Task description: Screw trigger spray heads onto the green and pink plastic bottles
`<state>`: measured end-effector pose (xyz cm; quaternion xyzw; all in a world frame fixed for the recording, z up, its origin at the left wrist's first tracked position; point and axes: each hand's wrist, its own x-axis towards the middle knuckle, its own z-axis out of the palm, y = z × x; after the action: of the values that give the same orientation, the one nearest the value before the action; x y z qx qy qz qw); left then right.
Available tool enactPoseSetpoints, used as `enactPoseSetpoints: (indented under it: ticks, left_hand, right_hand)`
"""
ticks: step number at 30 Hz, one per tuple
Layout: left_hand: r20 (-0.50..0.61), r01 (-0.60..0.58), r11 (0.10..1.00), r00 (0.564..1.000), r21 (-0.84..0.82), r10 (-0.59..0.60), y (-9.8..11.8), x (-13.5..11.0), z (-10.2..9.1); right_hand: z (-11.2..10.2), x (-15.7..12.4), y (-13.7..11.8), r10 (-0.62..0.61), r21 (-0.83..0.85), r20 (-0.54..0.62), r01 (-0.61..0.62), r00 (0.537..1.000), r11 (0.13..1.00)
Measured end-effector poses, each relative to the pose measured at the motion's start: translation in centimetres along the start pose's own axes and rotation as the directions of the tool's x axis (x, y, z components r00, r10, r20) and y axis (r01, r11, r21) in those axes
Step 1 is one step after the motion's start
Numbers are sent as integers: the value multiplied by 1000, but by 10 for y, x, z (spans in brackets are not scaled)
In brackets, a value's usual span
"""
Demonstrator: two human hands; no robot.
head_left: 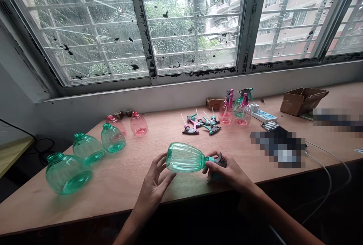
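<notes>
A green plastic bottle [184, 158] lies on its side just above the wooden table's [127, 177] front edge. My left hand [154, 184] cups its wide base with the fingers spread round it. My right hand [229, 171] is closed on the grey and green spray head [218, 160] at the bottle's neck. Loose spray heads [200, 124] with white tubes lie farther back. Behind them stand assembled pink and green spray bottles [236, 109].
Three empty green bottles [85, 148] and two pink ones [138, 123] lie at the left. A cardboard box [302, 100], a power strip [263, 114] and white cables [326, 173] are at the right. A window runs behind the table.
</notes>
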<state>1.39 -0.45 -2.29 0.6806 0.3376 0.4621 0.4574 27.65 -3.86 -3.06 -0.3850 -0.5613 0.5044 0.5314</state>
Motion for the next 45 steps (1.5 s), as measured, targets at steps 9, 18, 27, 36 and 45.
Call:
enactPoseSetpoints:
  ticks: [9,18,27,36,45]
  left_hand:
    - [40,-33,995,999,98,29,12,2,2]
    - [35,18,1000,999,-25,-17,2,-2,2]
    - [67,-64,996,996,69,59,6,0,2]
    - [13,-27,1000,1000,-1,27,2,-1,-1]
    - [11,-12,999,1000,44,12,3,-4,1]
  right_hand:
    - [0,0,-2,2,-23,20,-1,1000,1000]
    - [0,-1,-2,0,-25,29,1,1000,1000]
    - [-1,-1,-1,-7,-29,44,9,999,1000]
    - [-1,-2,-2,-19,-57,32,20,999,998]
    - [-2,0,-2,26,42,10,-27,1000,999]
